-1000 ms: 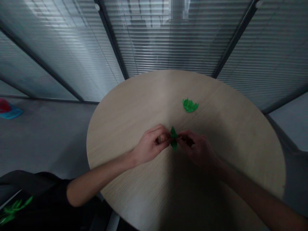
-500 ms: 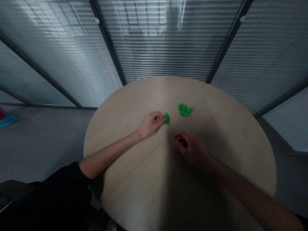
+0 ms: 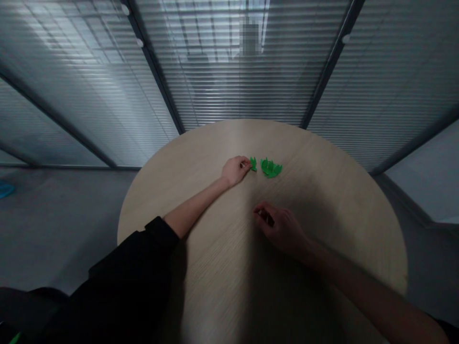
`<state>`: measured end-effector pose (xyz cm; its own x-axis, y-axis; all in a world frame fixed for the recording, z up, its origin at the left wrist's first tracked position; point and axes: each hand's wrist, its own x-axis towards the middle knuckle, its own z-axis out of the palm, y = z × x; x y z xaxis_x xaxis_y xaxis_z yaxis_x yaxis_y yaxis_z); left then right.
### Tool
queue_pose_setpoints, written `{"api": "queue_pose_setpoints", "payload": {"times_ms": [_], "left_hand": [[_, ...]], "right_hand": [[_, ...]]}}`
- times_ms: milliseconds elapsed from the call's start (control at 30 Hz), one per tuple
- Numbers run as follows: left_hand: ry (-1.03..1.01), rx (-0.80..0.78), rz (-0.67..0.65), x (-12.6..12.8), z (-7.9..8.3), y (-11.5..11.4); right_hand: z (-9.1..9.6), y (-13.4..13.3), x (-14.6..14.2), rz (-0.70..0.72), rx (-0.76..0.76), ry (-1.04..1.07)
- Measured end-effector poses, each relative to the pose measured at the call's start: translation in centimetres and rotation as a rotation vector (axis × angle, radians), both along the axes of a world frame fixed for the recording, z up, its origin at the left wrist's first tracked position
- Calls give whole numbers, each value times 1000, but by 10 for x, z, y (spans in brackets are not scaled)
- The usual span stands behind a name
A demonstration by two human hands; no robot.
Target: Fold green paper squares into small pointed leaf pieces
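A small green leaf-shaped piece [image 3: 253,164] is pinched between the thumb and fingertips of my left hand [image 3: 235,170], low over the far part of the table. Just right of it lies a larger green piece with jagged, leafy points [image 3: 271,167]; a narrow gap separates the two. My right hand [image 3: 281,227] is nearer to me, in shadow, resting at the table's middle. Its fingers curl in toward the thumb, and whatever they may hold is too dark to make out.
The round wooden table [image 3: 204,143] fills the middle. Behind it stand glass panels with blinds [image 3: 229,91] in dark frames. A blue object [image 3: 5,189] lies on the grey floor at the far left.
My left hand has moved forward and right, bringing the small green piece close beside the larger one. My right hand keeps its curled shape in about the same place.
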<state>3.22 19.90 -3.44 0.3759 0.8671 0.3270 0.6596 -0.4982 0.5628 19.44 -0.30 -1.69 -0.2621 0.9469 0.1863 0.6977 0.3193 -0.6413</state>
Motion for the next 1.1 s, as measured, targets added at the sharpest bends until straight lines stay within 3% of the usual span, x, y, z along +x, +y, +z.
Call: {"api": "queue_pose_setpoints", "payload": {"times_ms": [300,667,1100], "left_hand": [[41,49,-43,9,-1,7],[46,51,-150,-6,-1,-3],[35,21,-178,-10,3,-8]], "right_hand": [[2,-3,-1,3,20,-2],[0,-2,-1,13,-6,2],[2,-2,0,25,12,-7]]}}
